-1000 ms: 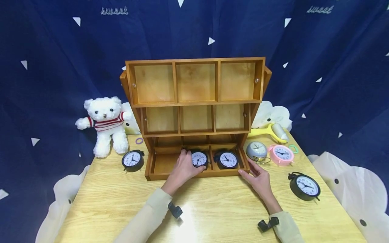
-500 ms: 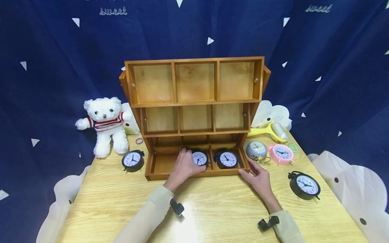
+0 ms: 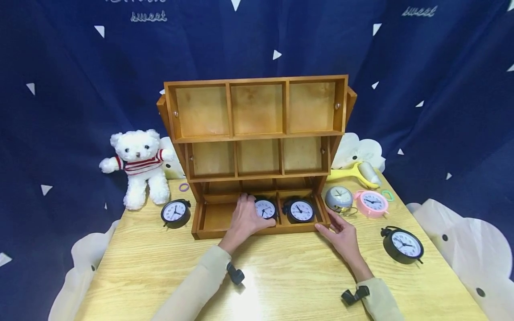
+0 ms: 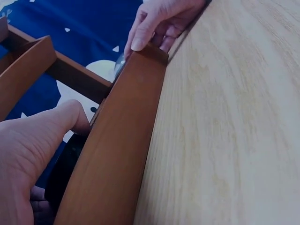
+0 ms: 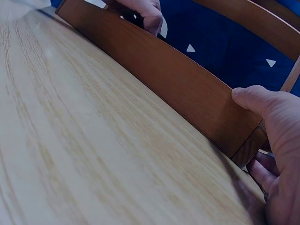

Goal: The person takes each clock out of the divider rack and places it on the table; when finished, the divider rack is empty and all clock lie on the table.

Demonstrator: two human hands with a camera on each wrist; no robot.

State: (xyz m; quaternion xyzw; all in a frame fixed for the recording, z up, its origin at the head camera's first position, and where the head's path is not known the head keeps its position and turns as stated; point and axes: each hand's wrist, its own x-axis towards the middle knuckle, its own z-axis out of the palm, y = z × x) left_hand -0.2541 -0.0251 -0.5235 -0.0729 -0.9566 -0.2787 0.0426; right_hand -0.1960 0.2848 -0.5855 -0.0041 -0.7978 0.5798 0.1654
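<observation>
A wooden tiered storage box stands unfolded on the table, its trays split into compartments. My left hand reaches into the lowest tray and grips a black alarm clock in the middle compartment, thumb at the front, fingers behind; its left part is hidden by the hand. In the right compartment lies another black alarm clock, face up. My right hand holds the tray's front right corner, thumb on the front board, fingers round the side.
Left of the box are a black alarm clock, a purple ring and a white teddy bear. To the right are grey, pink and black alarm clocks, a green ring and a yellow-handled lint roller.
My left hand and the black clock in it have shifted slightly to the right within the tray. The right hand has stayed at the corner.
</observation>
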